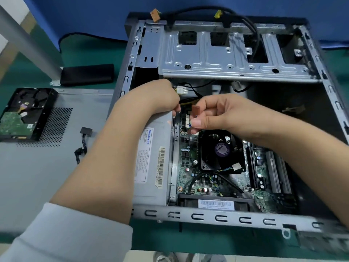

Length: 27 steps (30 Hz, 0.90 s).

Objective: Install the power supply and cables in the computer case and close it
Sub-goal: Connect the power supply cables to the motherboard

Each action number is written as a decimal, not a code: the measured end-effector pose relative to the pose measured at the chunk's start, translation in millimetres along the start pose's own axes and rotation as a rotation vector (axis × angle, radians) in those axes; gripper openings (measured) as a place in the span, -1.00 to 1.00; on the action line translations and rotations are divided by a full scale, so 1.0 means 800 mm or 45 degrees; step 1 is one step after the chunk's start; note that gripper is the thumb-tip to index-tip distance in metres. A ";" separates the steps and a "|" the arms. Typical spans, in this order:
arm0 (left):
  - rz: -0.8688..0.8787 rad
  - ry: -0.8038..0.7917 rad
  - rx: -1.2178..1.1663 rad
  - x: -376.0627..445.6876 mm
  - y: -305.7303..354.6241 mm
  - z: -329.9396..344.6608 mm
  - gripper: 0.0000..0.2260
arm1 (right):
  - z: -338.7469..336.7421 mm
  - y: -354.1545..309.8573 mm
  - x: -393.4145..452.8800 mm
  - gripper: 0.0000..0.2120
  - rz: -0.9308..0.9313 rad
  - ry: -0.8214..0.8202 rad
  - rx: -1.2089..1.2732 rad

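Grey PSU (153, 159) seated in open case (217, 217) left side, brown connector (195, 110) above mobo

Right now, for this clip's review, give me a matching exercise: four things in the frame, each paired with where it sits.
Things:
1. hard drive
2. power supply
3. brown plug
4. fan

Places:
A. on the motherboard, inside the case
B. pinched in the right hand's fingers
C. on the side panel, left of the case
D. along the case's left wall, under the left arm

Pairs: 1-C, 2-D, 3-B, 4-A
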<state>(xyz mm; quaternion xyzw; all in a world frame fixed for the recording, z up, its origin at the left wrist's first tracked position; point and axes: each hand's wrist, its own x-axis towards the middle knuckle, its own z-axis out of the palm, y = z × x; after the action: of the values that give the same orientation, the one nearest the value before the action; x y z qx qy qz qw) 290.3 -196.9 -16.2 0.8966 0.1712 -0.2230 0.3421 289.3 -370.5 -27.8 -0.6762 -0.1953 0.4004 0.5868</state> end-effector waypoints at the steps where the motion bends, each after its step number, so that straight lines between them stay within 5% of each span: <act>1: -0.004 -0.011 -0.010 -0.001 0.000 0.000 -0.76 | 0.002 0.005 0.000 -0.89 -0.019 0.028 0.100; 4: -0.002 -0.030 0.008 -0.002 0.001 -0.001 -0.76 | -0.002 0.013 0.001 -0.90 -0.055 0.060 0.340; 11: 0.008 -0.038 0.105 -0.003 0.003 -0.003 -0.82 | -0.010 0.015 0.008 -0.84 -0.034 0.016 0.302; 16: -0.035 -0.032 0.109 0.006 0.001 -0.005 -0.76 | 0.001 0.016 0.009 -0.79 -0.135 0.328 -0.402; 23: -0.055 -0.026 0.148 0.008 0.002 -0.005 -0.70 | 0.023 0.001 0.019 -0.75 0.106 0.198 -1.001; 27: -0.066 -0.026 0.146 0.009 0.002 -0.004 -0.69 | 0.024 -0.003 0.034 -0.77 0.208 0.212 -1.063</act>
<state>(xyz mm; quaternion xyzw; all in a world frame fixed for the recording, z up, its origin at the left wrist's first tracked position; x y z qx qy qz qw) 298.2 -194.9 -16.7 0.9076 0.1780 -0.2504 0.2860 291.4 -337.3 -33.6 -0.8988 -0.2384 0.2763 0.2429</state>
